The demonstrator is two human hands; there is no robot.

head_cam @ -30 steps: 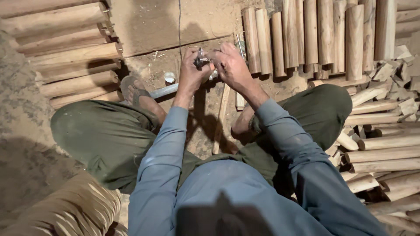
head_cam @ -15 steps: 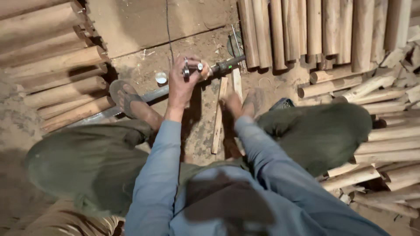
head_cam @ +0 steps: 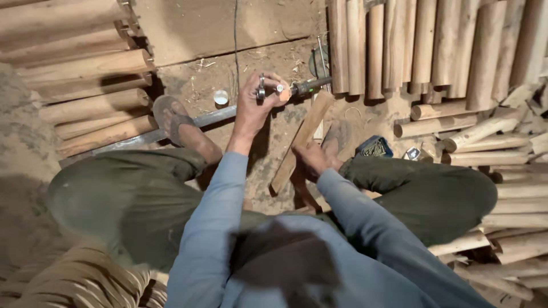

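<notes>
beside right foot, blue screw box, near white cap

A small blue box lies on the dirt floor right of centre, just beside the person's right knee; it is open at the top and filled with what look like thin metal pieces, too small to tell apart. Just right of it sits a smaller pale packet, its shape unclear. Farther off, left of centre, a small round white container stands on the ground near a sandalled foot.
</notes>
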